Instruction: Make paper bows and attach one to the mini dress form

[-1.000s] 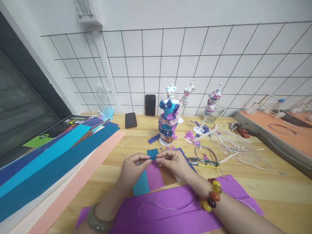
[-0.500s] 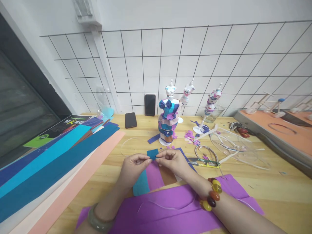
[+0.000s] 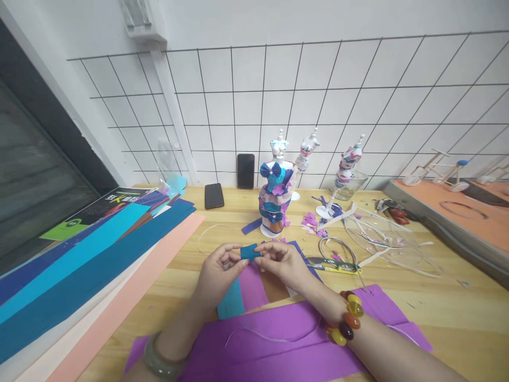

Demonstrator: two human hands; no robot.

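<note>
A small teal paper piece is held up between my two hands near the middle of the view. My left hand pinches its left side with thumb and fingers, and my right hand pinches its right side. Under them lie turquoise, violet and brown strips. A large purple sheet spreads beneath my forearms. Just beyond my hands stands a small mannequin dressed in blue, teal and pink paper with a dark bow.
Long coloured paper strips cover the left side. Two phones are at the wall. Scissors, wire coils, pink scraps and a glass lie or stand to the right. More mannequins stand behind. An orange-topped board is far right.
The fingers of my left hand have shifted slightly around the teal piece, which is turned a little. Both hands stay in nearly the same place.
</note>
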